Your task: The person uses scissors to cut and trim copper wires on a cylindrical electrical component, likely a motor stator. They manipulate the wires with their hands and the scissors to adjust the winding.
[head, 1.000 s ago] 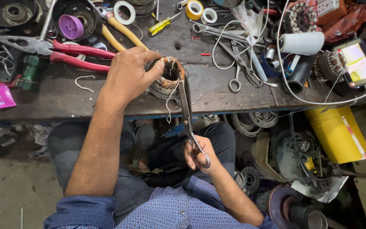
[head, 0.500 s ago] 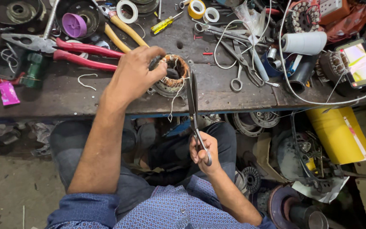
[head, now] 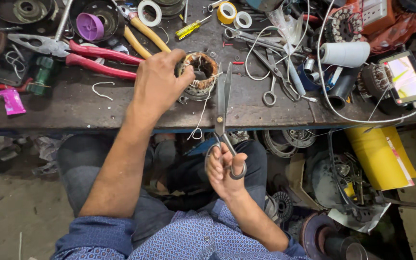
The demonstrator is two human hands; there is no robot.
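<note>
The scissors have swung upright beside the motor stator (blades now slightly parted). The right hand has shifted nearer the stator.

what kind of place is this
Most likely a small motor repair or rewinding workshop: the left hand steadies a wound motor stator on a cluttered workbench, the right hand holds scissors, and red-handled cutters lie nearby.

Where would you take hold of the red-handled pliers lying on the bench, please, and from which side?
Probably by the two red handles of the red-handled pliers, coming from the right end. They lie flat and slightly splayed, pointing toward the left hand, with bare bench below them; the metal jaws at the left sit among clutter.
</note>
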